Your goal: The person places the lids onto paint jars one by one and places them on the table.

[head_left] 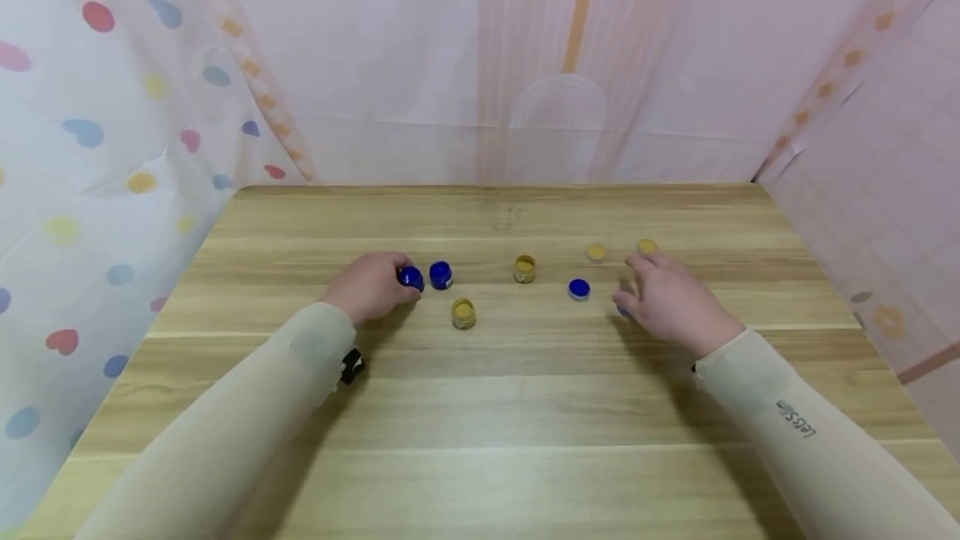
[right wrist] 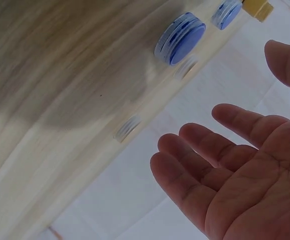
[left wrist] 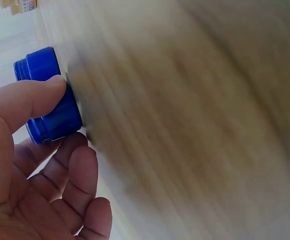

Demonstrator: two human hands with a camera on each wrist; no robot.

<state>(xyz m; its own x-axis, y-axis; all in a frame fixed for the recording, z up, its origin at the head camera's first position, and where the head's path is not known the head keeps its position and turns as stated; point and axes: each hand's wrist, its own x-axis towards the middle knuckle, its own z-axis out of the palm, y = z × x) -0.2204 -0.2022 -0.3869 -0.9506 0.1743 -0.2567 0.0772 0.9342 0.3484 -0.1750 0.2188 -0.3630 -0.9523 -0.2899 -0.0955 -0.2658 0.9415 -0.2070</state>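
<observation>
On the left of the table, my left hand (head_left: pixel 372 283) holds a small blue paint jar (head_left: pixel 410 277) between thumb and fingers. The left wrist view shows the thumb across this blue jar (left wrist: pixel 59 117), with fingertips at its other side. A second blue jar (head_left: pixel 441 275) stands just to its right. My right hand (head_left: pixel 675 302) hovers with fingers spread and nothing in its grasp. Partly hidden under it in the head view is a blue lid (head_left: pixel 623 312), which the right wrist view shows as the nearer blue lid (right wrist: pixel 181 39), apart from the fingers.
Two open jars of yellow paint stand mid-table, one nearer (head_left: pixel 463 314) and one farther (head_left: pixel 525 269). Another blue lid (head_left: pixel 579 289) lies left of my right hand. Two yellow lids lie behind, one left (head_left: pixel 596 252) and one right (head_left: pixel 647 247). A curtain (head_left: pixel 390 65) hangs behind the table.
</observation>
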